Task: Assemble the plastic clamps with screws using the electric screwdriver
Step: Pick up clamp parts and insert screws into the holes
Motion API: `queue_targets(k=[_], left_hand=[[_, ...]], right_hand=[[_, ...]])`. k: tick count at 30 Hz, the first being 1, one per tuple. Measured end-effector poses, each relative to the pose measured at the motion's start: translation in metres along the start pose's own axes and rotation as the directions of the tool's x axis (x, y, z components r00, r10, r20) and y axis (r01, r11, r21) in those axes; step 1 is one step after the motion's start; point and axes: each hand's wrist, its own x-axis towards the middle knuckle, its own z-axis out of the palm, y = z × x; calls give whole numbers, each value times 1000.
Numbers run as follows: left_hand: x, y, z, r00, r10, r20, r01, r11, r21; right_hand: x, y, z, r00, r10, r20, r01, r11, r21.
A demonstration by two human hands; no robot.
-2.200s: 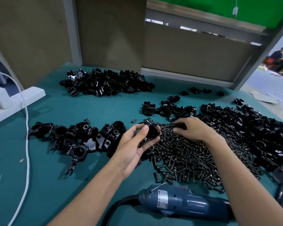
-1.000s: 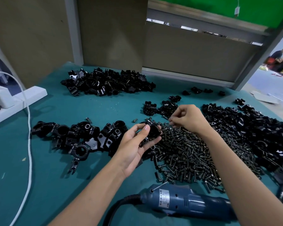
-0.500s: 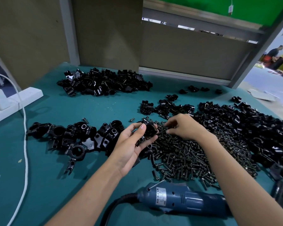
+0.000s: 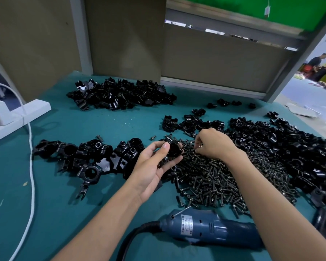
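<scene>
My left hand holds a black plastic clamp between thumb and fingers, just above the left edge of the screw pile. My right hand is palm down on the far part of that pile, its fingertips curled into the dark screws beside the clamp; whether they pinch a screw is hidden. The blue electric screwdriver lies on the green mat near me, under my right forearm, its black cord trailing to the left.
A row of assembled clamps lies left of my left hand. Loose clamp parts are heaped at the back and along the right. A white power strip and white cable are at the left.
My right hand rose off the screw pile about a second ago, then came back down onto it beside the clamp. My left hand has kept the clamp almost still.
</scene>
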Motion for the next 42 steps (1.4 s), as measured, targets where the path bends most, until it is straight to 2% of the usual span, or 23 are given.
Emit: queue_targets(k=[2,4,5,8,10,15,23,30,35,39,42], left_hand=[[0,0,0,1000,-2,7,2,1000,1],[1,-1,0,1000,1,6,-1,1000,-1],[2,-1,0,1000,6,5,-6,1000,-8],[4,-2,-1,999,39,6,-39,999,-19],[4,-3,-2,997,74,-2,-74,996,39],[8,-6,-6,980,199,-20,-187,950,250],[7,-8,-11,965,262,20,-241,854,461],[4,-7,-12,951,301,62,-271,723,635],[3,-6,-10,962,261,80,-253,740,624],[2,-6,-11,956,278,92,-265,689,675],[1,-7,-10,958,266,103,-262,678,687]], right_hand=[[-2,0,-2,998,-36,-57,45,983,176],[-10,-6,-7,984,-75,-161,138,894,427],[-16,-12,-10,968,-107,-226,207,848,487],[-32,-30,-16,894,-216,-393,399,783,477],[-38,-40,-16,844,-259,-469,472,774,422],[-43,-53,-13,769,-292,-569,522,800,295],[-49,-49,-5,762,-200,-615,519,757,397],[-52,-43,-6,807,-179,-562,491,731,473],[-53,-42,-8,793,-256,-553,522,754,400],[-55,-38,-8,855,-179,-487,454,713,534],[-57,-35,-10,872,-192,-449,451,672,587]])
